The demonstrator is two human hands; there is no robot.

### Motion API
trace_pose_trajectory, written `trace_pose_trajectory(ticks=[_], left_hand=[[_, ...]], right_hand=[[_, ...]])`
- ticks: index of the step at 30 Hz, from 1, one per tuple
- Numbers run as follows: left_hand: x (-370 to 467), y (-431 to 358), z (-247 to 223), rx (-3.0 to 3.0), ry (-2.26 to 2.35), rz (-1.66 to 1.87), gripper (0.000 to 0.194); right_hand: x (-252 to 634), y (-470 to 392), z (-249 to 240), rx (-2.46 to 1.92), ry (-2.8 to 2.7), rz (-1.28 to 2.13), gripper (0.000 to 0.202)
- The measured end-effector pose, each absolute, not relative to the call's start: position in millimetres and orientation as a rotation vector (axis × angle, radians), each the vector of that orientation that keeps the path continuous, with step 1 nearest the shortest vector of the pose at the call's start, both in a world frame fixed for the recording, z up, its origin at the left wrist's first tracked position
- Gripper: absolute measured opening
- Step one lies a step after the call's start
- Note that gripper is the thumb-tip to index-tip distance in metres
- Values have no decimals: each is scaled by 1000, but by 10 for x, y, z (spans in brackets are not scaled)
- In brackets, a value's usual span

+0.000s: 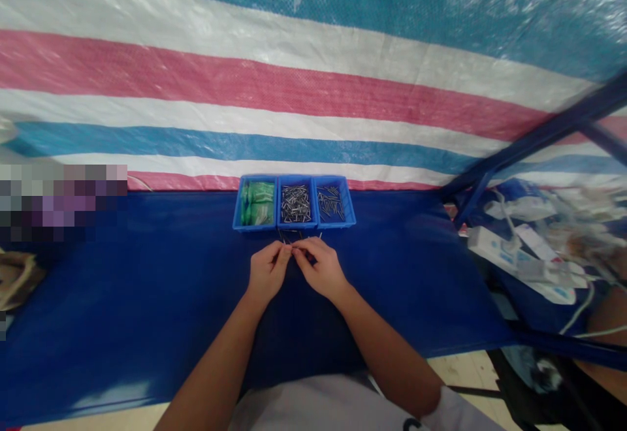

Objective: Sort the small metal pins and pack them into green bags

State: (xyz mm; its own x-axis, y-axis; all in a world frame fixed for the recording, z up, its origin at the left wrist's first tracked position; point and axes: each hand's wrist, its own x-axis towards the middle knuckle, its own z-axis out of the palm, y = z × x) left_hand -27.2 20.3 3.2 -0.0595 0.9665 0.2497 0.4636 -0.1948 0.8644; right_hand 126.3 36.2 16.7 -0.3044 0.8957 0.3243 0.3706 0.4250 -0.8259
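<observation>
My left hand (267,269) and my right hand (322,268) meet fingertip to fingertip over the blue table, just in front of three joined blue bins. Both are closed in a pinch, and whatever small thing lies between the fingertips is too small to make out. A few thin dark metal pieces (292,233) lie on the table just beyond my fingers. Green-and-clear plastic packets (258,201) fill the left bin. A dense heap of short metal pins or screws (296,205) covers the middle bin, while the right bin holds fewer similar pieces (332,204).
A striped plastic sheet (313,91) hangs behind the blue table (147,300). To the right, a blue metal frame (533,130) stands beside a white power strip (492,248), cables and plastic bags. An open brown container (19,277) sits at the left edge.
</observation>
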Motion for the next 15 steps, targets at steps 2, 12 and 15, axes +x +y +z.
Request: trace_pose_trajectory(ticks=[2,12,15], left_hand=[[-270,194,37,1652,1490,1245,25],[-219,195,13,1761,1434,1281,13],[-211,200,3,1766,1449,1304,15]], right_hand=[[1263,366,188,-1100,-1809,832,17],[1226,355,166,-1102,-1575,980,20],[1196,358,116,-1116,-1421,1072,14]])
